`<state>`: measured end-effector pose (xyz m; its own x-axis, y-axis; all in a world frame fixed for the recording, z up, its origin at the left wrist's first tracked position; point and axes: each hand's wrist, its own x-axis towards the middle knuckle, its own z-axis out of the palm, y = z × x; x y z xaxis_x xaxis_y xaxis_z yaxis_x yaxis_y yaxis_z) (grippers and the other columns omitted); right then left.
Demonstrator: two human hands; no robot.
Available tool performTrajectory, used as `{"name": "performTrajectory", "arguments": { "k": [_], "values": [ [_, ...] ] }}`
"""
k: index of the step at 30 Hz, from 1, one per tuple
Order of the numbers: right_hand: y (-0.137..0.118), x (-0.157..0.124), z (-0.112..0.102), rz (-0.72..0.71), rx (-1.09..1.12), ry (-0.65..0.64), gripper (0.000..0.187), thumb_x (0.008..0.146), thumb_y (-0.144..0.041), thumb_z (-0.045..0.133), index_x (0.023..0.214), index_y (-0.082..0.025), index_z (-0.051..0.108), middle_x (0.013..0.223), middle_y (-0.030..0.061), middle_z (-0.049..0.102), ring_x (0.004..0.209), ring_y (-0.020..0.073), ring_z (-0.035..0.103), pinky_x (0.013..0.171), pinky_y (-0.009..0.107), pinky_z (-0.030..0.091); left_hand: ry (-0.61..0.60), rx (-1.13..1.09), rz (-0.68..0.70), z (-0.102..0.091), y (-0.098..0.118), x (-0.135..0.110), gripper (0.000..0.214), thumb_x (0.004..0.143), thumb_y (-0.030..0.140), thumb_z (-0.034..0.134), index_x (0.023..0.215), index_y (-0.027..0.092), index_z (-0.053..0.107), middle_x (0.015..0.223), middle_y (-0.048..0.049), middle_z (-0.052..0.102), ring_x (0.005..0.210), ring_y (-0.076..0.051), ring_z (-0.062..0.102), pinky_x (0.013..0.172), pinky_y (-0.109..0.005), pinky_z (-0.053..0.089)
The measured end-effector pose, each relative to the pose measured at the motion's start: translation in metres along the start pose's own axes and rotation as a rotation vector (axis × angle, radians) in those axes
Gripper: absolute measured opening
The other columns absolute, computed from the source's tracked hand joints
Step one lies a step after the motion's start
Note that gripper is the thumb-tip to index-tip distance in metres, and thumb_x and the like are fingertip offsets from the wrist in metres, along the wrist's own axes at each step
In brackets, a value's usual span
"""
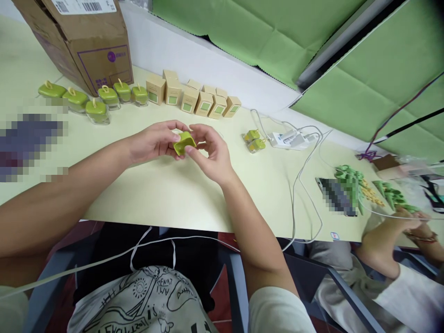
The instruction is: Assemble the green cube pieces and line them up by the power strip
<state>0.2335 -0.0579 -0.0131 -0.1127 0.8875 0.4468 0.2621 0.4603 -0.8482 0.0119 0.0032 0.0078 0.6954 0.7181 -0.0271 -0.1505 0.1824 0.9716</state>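
Forearms (69,199) reach in from the bottom of the view, elbows wide and wrists turned inward, so the hands meet above the pale cream table (166,203). Left hand (154,142) curls round one side of a glossy green moulded piece (184,143), its grip closed on it. Right hand (211,155) arches over the other side, fingertips (200,134) pressed to the piece, its grip also closed. The piece is smooth and curved, and is held just above the table. Farther off stand small clear glass jars (109,98) with green caps and thin loop handles, beside square kraft-card boxes (204,104) with green label panels. A corrugated cardboard carton (83,46) sits at far left. A white power strip (284,139) with white cables lies near two small green-capped jars (253,141).
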Motion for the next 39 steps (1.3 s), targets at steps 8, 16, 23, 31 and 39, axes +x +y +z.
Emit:
{"name": "performTrajectory", "arguments": {
  "k": [8,16,23,31,39],
  "values": [
    [0.006,0.015,-0.023,0.360,0.322,0.485,0.027,0.092,-0.048,0.088,0.102,-0.028,0.072,0.093,-0.0038,0.071,0.078,0.0111,0.065,0.065,0.022,0.056,0.369,-0.118,0.130,-0.019,0.001,0.011,0.026,0.099,0.039,0.075,0.114,0.020,0.068,0.109,-0.0080,0.081,0.127,-0.028,0.077,0.101,-0.036,0.060],
    [-0.020,-0.004,-0.027,0.625,0.639,0.592,0.017,0.088,-0.034,0.081,0.100,-0.026,0.072,0.085,-0.0052,0.065,0.070,0.0101,0.061,0.061,0.021,0.053,0.554,-0.255,0.023,-0.031,-0.003,0.025,0.017,0.105,0.025,0.062,0.101,0.015,0.074,0.096,-0.0082,0.080,0.076,-0.016,0.069,0.068,-0.027,0.054],
    [-0.021,-0.099,-0.019,0.697,0.541,0.609,0.033,0.072,-0.040,0.094,0.090,-0.024,0.072,0.079,-0.0046,0.059,0.066,0.0103,0.055,0.059,0.023,0.051,0.549,-0.151,-0.066,-0.048,-0.011,0.032,0.016,0.089,0.024,0.064,0.093,0.014,0.075,0.088,-0.0094,0.077,0.059,-0.016,0.062,0.056,-0.028,0.046],
    [-0.043,-0.174,-0.019,0.574,0.398,0.672,0.029,0.084,-0.049,0.091,0.080,-0.030,0.068,0.072,-0.0037,0.048,0.059,0.0159,0.044,0.053,0.030,0.040,0.510,0.069,-0.042,-0.063,-0.023,0.036,0.020,0.086,0.035,0.083,0.093,0.019,0.075,0.086,-0.0077,0.072,0.063,-0.022,0.066,0.064,-0.037,0.049],
    [-0.066,-0.166,0.015,0.637,0.154,0.470,0.022,0.093,-0.047,0.085,0.087,-0.027,0.079,0.062,-0.0036,0.059,0.058,0.0163,0.053,0.059,0.032,0.045,0.456,0.208,-0.076,-0.069,-0.025,0.031,0.042,0.068,0.012,0.091,0.104,0.023,0.073,0.082,0.0002,0.068,0.073,-0.018,0.064,0.073,-0.033,0.054]
  ]
}}
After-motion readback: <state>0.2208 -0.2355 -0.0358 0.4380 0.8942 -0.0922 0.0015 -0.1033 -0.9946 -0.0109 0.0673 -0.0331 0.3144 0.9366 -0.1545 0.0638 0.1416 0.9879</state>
